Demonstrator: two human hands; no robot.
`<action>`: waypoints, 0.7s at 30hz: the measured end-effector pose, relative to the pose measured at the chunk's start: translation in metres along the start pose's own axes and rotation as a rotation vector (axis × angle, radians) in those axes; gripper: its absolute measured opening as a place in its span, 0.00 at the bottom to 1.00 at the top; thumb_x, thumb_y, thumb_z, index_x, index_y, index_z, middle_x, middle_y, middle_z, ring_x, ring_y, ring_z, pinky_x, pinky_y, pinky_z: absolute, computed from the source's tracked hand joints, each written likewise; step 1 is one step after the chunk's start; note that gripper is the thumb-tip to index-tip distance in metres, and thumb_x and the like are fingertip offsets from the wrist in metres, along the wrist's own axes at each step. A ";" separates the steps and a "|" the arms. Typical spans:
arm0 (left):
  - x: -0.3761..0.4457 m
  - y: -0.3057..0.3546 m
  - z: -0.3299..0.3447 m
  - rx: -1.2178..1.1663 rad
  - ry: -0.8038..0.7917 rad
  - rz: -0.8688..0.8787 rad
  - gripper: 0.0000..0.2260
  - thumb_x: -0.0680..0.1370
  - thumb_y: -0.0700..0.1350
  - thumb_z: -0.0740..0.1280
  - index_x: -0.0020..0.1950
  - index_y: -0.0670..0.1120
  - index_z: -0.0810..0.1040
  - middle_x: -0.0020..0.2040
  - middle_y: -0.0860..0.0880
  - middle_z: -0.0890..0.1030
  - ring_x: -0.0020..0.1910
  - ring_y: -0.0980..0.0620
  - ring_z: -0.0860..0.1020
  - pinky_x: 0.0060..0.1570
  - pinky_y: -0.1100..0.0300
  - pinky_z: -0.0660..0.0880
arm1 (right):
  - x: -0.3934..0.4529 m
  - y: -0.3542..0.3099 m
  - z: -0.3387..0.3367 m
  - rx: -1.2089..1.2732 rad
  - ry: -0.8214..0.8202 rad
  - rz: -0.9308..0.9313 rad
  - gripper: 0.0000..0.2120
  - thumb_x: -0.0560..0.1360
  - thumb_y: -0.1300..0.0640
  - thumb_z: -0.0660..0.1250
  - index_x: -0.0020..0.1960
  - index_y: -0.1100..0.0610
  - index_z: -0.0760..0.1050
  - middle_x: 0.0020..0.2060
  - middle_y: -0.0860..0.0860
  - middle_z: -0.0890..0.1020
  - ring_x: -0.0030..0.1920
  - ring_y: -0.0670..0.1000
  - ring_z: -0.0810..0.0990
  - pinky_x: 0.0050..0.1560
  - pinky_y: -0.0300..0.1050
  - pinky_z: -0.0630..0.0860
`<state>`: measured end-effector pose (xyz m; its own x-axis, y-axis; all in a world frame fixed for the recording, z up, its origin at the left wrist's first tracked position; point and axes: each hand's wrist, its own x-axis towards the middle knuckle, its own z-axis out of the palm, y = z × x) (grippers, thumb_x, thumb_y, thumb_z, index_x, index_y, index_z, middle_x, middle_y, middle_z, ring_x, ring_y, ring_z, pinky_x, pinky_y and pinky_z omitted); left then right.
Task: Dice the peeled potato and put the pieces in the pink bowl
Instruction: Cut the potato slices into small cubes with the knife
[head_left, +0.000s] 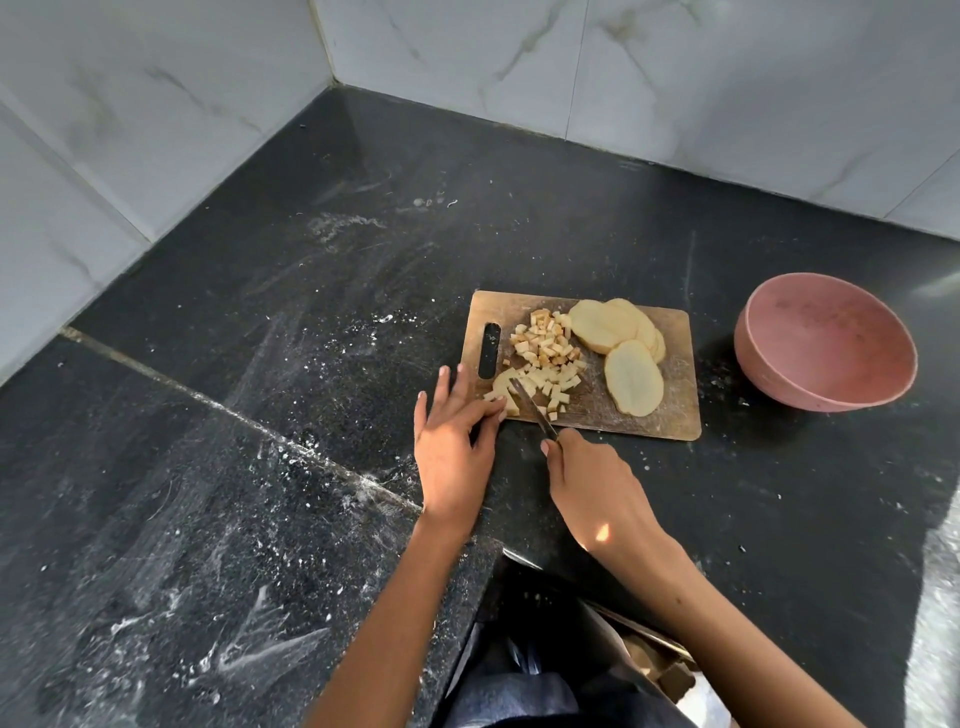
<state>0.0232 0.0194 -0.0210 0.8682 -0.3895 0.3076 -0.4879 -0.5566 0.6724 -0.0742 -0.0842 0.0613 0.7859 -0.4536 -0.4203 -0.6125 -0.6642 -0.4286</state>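
A wooden cutting board (670, 405) lies on the black speckled counter (260, 364), its handle slot toward the left. On the board's left half sits a loose heap of diced potato pieces (548, 351). On its right half lie several uncut potato slices (615, 332), overlapping one another, with the nearest one (634, 378) lying flat toward the board's front edge.

The left hand (454, 441) rests at the board's front left corner. Its index finger and thumb pinch a partly cut potato slice (503, 388) against the board; the remaining fingers are spread apart and extended over the counter.

The right hand (589, 483) is clamped around the handle of a knife (531, 408) (the handle itself is hidden inside the grip). The blade angles up and to the left, its tip meeting the held slice just beside the left fingertips.

The pink bowl (769, 374) stands on the counter to the right of the board, apart from it; no potato is visible inside it. White smears and specks mark the counter. Marble-patterned wall tiles (675, 67) meet in the corner behind.
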 end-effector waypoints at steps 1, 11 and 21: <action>0.001 -0.001 0.000 -0.004 0.009 -0.001 0.07 0.74 0.42 0.73 0.50 0.47 0.85 0.71 0.47 0.70 0.73 0.46 0.65 0.73 0.47 0.56 | 0.004 -0.004 0.000 -0.001 -0.004 -0.007 0.12 0.83 0.49 0.48 0.48 0.55 0.63 0.38 0.51 0.74 0.40 0.55 0.73 0.39 0.48 0.67; 0.008 -0.002 -0.006 0.073 -0.034 0.040 0.03 0.72 0.44 0.75 0.41 0.47 0.82 0.73 0.43 0.68 0.76 0.42 0.59 0.72 0.39 0.55 | 0.022 -0.021 0.016 -0.081 0.001 -0.002 0.12 0.84 0.53 0.48 0.58 0.59 0.66 0.52 0.58 0.79 0.54 0.60 0.78 0.42 0.48 0.66; 0.005 0.004 0.000 0.212 -0.014 0.036 0.07 0.71 0.43 0.74 0.38 0.48 0.77 0.73 0.44 0.69 0.76 0.42 0.58 0.71 0.36 0.49 | 0.014 -0.010 0.013 -0.154 -0.101 0.004 0.06 0.84 0.56 0.49 0.53 0.57 0.62 0.50 0.58 0.78 0.49 0.60 0.78 0.40 0.49 0.68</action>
<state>0.0255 0.0158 -0.0170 0.8491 -0.4216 0.3184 -0.5283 -0.6831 0.5043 -0.0584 -0.0759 0.0490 0.7661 -0.3995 -0.5034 -0.5894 -0.7490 -0.3025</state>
